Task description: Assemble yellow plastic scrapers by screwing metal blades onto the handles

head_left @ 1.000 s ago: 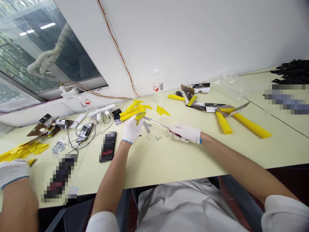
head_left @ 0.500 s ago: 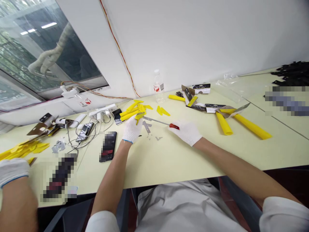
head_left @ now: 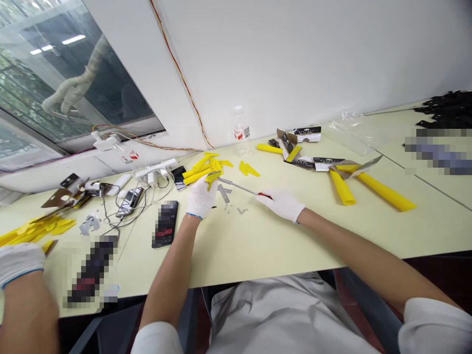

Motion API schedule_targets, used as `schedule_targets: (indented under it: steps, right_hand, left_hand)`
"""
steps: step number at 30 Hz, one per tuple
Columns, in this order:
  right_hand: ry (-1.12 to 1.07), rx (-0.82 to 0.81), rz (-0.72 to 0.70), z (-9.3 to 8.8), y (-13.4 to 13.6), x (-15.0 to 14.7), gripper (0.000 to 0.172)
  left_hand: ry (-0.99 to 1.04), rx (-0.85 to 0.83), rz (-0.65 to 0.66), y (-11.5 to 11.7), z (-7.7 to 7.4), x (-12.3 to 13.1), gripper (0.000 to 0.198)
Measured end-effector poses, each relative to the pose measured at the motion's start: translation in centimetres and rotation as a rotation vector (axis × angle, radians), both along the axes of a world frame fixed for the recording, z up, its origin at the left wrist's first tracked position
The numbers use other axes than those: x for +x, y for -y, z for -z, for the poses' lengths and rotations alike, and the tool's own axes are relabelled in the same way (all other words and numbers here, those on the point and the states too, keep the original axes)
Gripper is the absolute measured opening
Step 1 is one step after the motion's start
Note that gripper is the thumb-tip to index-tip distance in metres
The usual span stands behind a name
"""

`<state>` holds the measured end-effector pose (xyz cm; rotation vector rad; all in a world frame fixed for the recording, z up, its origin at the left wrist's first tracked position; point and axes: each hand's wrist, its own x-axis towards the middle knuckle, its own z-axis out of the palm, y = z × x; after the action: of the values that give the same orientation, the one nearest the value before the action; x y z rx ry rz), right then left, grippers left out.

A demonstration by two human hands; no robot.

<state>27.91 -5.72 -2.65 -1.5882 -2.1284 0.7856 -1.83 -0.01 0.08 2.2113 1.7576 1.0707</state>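
In a white glove, my left hand (head_left: 201, 197) is closed around a yellow plastic scraper piece (head_left: 212, 180), its fingers partly hiding it. My right hand (head_left: 283, 204), also gloved, grips the red handle of a screwdriver (head_left: 239, 186). The shaft runs leftward, its tip touching or very close to the yellow piece; I cannot tell which. Beneath the shaft lie thin grey metal blades (head_left: 224, 193), with several small screws (head_left: 242, 211) nearer me. Yellow handles (head_left: 195, 176) are piled just behind my left hand, and loose flat yellow pieces (head_left: 249, 169) lie farther right.
Yellow-handled scrapers (head_left: 387, 192) and opened black-and-white packaging (head_left: 328, 164) lie on the right. A clear bottle (head_left: 241, 132) stands by the wall. A phone (head_left: 165, 223), cables and a power strip (head_left: 157, 169) occupy the left. Another person's gloved hand (head_left: 21, 263) is at far left.
My right hand has turned about the screwdriver and dropped slightly, covering more of the red handle. My left hand and the yellow piece stay in place.
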Motion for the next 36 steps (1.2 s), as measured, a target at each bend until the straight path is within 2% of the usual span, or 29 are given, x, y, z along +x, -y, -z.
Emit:
schedule_targets:
  steps: [3,8,11,14,19,22,29,36]
  right_hand:
    - [-0.162,-0.149,-0.005,-0.06,0.04,0.07,0.048]
    - [-0.476,-0.548,0.033,-0.41,0.09,0.23,0.047]
    - [-0.55,-0.632,0.011,-0.64,0.07,0.38,0.051]
    - [-0.491,-0.577,0.023,-0.7,0.08,0.34,0.044]
    - [-0.15,-0.151,0.159,-0.1,-0.23,0.12,0.038]
    - [-0.073,-0.01,0.173,0.25,-0.42,0.16,0.034]
    - [-0.055,0.065,0.138,0.11,0.07,0.33,0.037]
    - [-0.076,-0.017,0.102,0.06,-0.23,0.04,0.038]
  left_hand:
    - [0.009,0.004,0.006,0.03,-0.05,0.06,0.015]
    - [-0.009,0.035,0.026,0.09,0.08,0.15,0.012]
    - [-0.021,0.037,0.037,0.14,0.13,0.2,0.013]
    - [-0.031,0.031,0.025,0.16,0.12,0.25,0.013]
    - [-0.037,0.022,0.029,0.06,0.13,0.26,0.015]
    - [-0.05,-0.009,0.021,-0.02,0.21,0.26,0.016]
    - [-0.03,-0.007,0.023,-0.04,0.38,0.22,0.015]
    - [-0.063,-0.002,-0.005,-0.13,0.33,0.22,0.018]
